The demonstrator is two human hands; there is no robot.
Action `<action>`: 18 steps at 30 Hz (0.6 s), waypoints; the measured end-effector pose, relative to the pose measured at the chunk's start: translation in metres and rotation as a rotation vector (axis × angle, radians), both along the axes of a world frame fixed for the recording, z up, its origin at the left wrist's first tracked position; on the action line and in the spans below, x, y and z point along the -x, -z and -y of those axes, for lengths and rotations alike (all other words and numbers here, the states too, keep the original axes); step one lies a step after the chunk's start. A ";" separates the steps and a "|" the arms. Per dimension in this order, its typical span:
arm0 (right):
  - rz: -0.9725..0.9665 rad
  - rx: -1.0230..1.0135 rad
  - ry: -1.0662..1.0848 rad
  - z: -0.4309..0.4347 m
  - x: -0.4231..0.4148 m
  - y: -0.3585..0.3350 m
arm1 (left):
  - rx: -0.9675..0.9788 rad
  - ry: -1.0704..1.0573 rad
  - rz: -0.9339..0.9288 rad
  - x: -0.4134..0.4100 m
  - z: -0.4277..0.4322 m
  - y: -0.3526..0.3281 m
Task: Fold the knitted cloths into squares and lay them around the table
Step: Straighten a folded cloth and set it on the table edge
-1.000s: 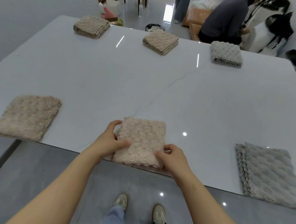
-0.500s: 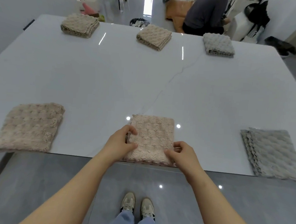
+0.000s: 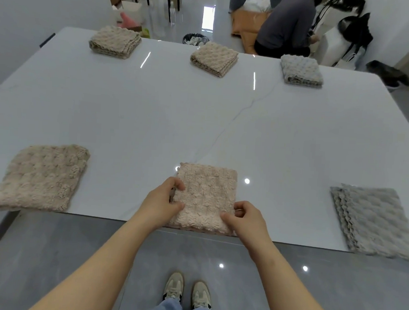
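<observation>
At the near left of the white marble table (image 3: pixel 153 115) lies a beige folded knitted square (image 3: pixel 39 178), already set in its place. Our left hand (image 3: pixel 159 204) curls round the left edge of the pale pink folded knitted cloth (image 3: pixel 205 195), thumb on top. Our right hand (image 3: pixel 247 219) pinches its near right corner likewise. We judge both hands grip it to square it between its neighbours, near hem along the table edge. Further right rests a grey folded knitted square (image 3: pixel 372 220). Since a second ago the holds are unchanged and the cloth has barely shifted.
</observation>
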State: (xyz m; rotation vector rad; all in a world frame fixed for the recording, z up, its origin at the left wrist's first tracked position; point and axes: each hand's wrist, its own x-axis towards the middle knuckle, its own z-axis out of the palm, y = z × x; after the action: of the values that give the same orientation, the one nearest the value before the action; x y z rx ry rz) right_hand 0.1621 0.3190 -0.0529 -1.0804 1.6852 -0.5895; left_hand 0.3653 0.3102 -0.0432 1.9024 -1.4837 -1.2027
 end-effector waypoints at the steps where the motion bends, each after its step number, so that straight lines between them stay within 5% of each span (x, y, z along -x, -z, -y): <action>1: -0.008 0.005 -0.008 0.000 0.000 0.000 | -0.002 -0.006 0.001 -0.001 0.000 0.000; 18: -0.143 -0.001 -0.110 0.003 -0.013 -0.004 | -0.009 -0.045 0.040 -0.011 0.000 -0.004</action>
State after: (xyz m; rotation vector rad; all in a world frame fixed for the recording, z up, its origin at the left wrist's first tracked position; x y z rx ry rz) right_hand 0.1746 0.3162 -0.0486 -1.2305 1.7351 -0.4501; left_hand 0.3759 0.3101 -0.0389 1.9660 -1.4495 -1.1600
